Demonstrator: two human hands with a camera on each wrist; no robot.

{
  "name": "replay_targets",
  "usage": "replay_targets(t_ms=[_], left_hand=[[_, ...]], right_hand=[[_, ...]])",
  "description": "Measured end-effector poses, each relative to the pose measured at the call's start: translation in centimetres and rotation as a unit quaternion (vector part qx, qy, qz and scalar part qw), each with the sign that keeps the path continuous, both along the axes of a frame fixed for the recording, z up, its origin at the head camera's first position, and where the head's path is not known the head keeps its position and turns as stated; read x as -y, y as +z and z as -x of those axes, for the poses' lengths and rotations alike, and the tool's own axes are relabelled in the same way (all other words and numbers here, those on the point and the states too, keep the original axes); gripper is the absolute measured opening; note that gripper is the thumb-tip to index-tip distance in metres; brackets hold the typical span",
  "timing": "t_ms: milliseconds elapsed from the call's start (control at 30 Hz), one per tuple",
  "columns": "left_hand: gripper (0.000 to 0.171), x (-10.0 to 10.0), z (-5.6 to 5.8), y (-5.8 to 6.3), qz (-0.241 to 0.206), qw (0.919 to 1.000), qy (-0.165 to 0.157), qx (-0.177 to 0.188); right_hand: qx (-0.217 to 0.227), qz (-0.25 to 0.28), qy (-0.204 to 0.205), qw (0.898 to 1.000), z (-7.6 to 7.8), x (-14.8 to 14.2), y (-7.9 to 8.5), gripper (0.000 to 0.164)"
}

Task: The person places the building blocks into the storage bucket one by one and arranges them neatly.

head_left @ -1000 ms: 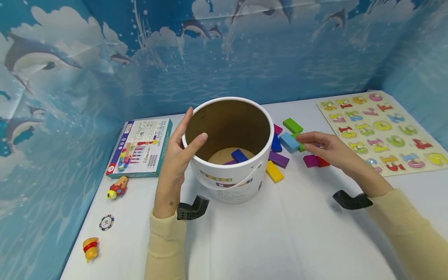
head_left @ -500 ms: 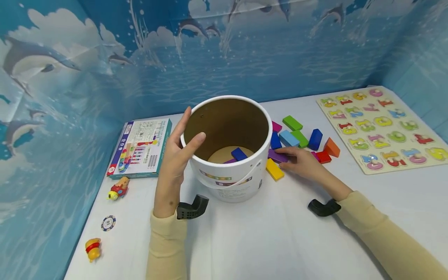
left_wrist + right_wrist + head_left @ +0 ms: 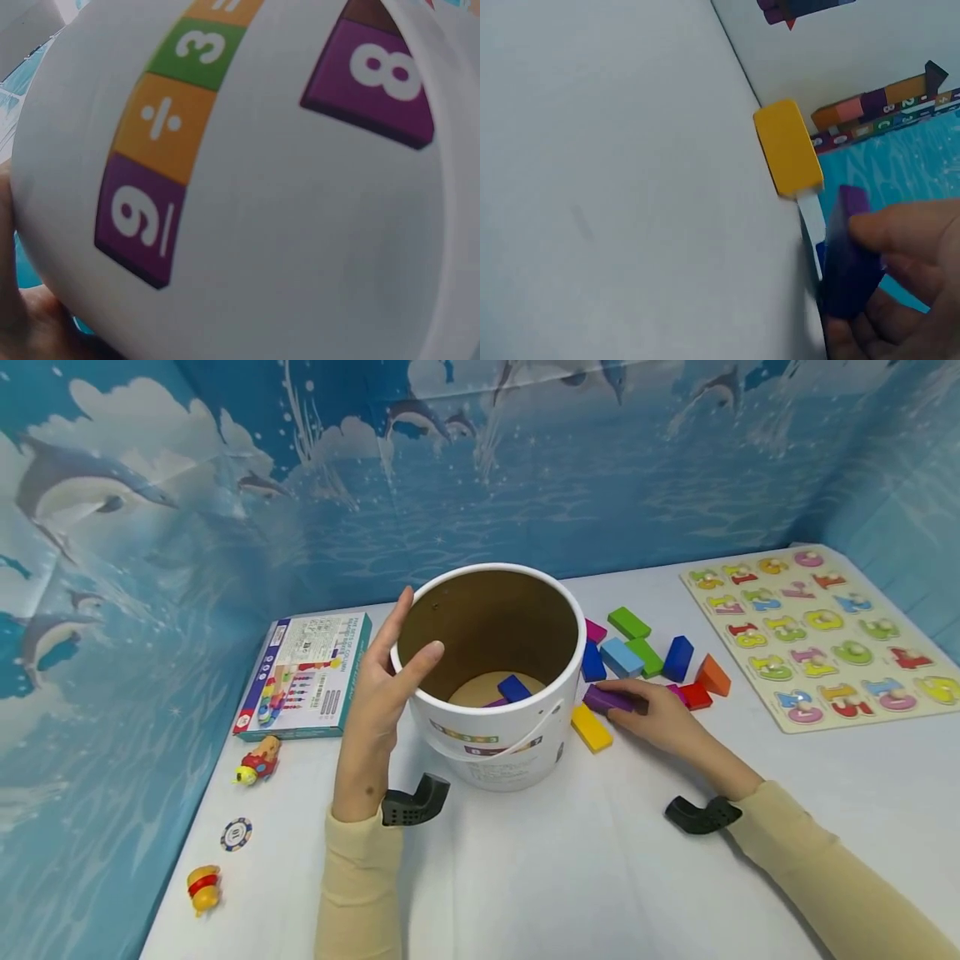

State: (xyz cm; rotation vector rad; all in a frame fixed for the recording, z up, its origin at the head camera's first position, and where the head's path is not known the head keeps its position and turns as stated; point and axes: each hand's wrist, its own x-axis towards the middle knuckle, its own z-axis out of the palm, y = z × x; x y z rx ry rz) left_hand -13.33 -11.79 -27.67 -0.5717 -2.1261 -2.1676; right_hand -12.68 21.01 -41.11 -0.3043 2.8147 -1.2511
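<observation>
A white bucket [image 3: 487, 768] stands upright, with a blue block [image 3: 513, 688] and part of a purple one on its floor. My left hand [image 3: 382, 693] holds the bucket at its left rim, the thumb over the edge and the fingers along the outer wall. In the left wrist view, part of that hand [image 3: 41, 322] shows beside the printed wall. To the bucket's right, my right hand [image 3: 652, 714] pinches a purple block [image 3: 606, 700] between thumb and fingers. In the right wrist view this purple block [image 3: 847, 259] is tilted on edge, near a yellow block [image 3: 787, 150].
Behind the right hand lie several blocks, among them a light blue block [image 3: 621, 657], a green block [image 3: 628, 623] and an orange block [image 3: 712, 676]. A number puzzle board [image 3: 813, 639] is at far right. A flat box [image 3: 303, 677] and small toys [image 3: 258, 762] lie at left.
My right hand has moved left from the green and light blue blocks to the purple block, taken hold of it and tilted it up. My left hand stays on the bucket.
</observation>
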Motion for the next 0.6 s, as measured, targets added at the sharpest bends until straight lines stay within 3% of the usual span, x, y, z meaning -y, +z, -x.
replay_targets(t_ms=[100,200,300,467,500,600], left_hand=[[0.066,0.0,0.1,-0.1,0.000,1.0000,0.001,-0.004],[0.066,0.0,0.1,-0.1,0.002,1.0000,0.001,-0.008],[0.067,-0.1,0.1,-0.1,0.002,1.0000,-0.002,-0.007],[0.067,-0.1,0.1,-0.1,0.002,1.0000,-0.002,-0.005],[0.067,-0.1,0.1,-0.1,0.002,1.0000,-0.001,-0.005],[0.067,0.0,0.1,-0.2,0.001,1.0000,0.000,-0.005]], right_hand=[[0.065,0.074,-0.008,0.995,-0.7,-0.7,0.9,0.040],[0.128,0.177,-0.002,0.976,-1.3,-1.4,2.3,0.041],[0.167,0.312,0.022,0.935,-1.8,-2.0,4.2,0.032],[0.174,0.481,0.069,0.856,-2.2,-1.9,9.3,0.027],[0.169,0.499,0.073,0.847,-2.2,-1.6,10.6,0.028],[0.141,0.523,0.101,0.834,-1.9,-0.3,14.2,0.032]])
